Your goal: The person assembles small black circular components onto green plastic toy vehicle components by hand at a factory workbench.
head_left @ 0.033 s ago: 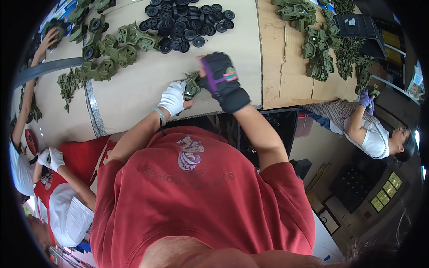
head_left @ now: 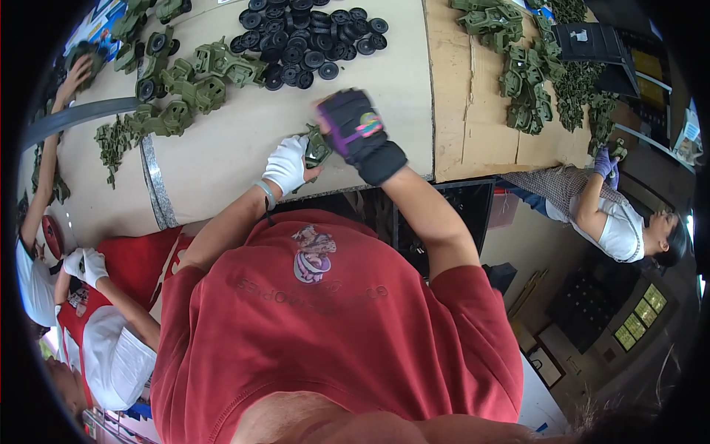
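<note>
In my left hand [head_left: 287, 164], which wears a white glove with bare fingertips, is a green plastic toy vehicle body [head_left: 316, 148]. The fingers are closed round its left side, low over the table's near edge. My right hand [head_left: 353, 135], in a black and purple fingerless glove, hovers just above and right of the toy. Its fingers bend down on the far side and are mostly hidden behind the back of the hand, so whether they grip anything does not show. A heap of black toy wheels [head_left: 296, 44] lies beyond both hands.
More green vehicle bodies [head_left: 203, 92] lie left, beside a pile of small green parts [head_left: 113, 144]. A grey band [head_left: 81, 118] arches across the left. Green parts [head_left: 526, 89] and a black bin [head_left: 592, 44] stand right. Co-workers are on both sides.
My right hand has shifted slightly left and away from me, over the toy's far end. My left hand keeps the toy in nearly the same spot.
</note>
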Available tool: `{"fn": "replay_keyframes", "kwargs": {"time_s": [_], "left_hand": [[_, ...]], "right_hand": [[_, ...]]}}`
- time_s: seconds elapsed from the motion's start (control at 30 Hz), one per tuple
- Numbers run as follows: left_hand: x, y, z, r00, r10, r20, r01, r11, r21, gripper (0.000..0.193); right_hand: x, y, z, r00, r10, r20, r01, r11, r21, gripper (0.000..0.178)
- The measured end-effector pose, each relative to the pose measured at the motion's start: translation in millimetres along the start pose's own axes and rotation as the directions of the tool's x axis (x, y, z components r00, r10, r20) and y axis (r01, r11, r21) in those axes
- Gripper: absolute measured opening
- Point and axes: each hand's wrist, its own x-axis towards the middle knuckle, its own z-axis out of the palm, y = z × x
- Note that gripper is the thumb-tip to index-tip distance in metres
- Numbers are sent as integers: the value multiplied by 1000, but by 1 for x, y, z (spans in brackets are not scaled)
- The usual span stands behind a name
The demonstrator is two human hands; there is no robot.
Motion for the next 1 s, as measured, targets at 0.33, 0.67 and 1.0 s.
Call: {"fn": "replay_keyframes", "kwargs": {"time_s": [0.33,0.67,1.0], "left_hand": [[-3,-4,6,998,48,26,-46,994,-95,75],[-6,-11,17,994,97,-50,-106,959,-261,84],[-6,0,10,997,54,-47,-60,986,-156,72]], "right_hand": [[8,-8,55,722,649,-243,-610,761,219,24],[25,-3,7,922,-250,296,230,968,101,18],[6,4,46,921,367,-129,-337,919,205,33]]}}
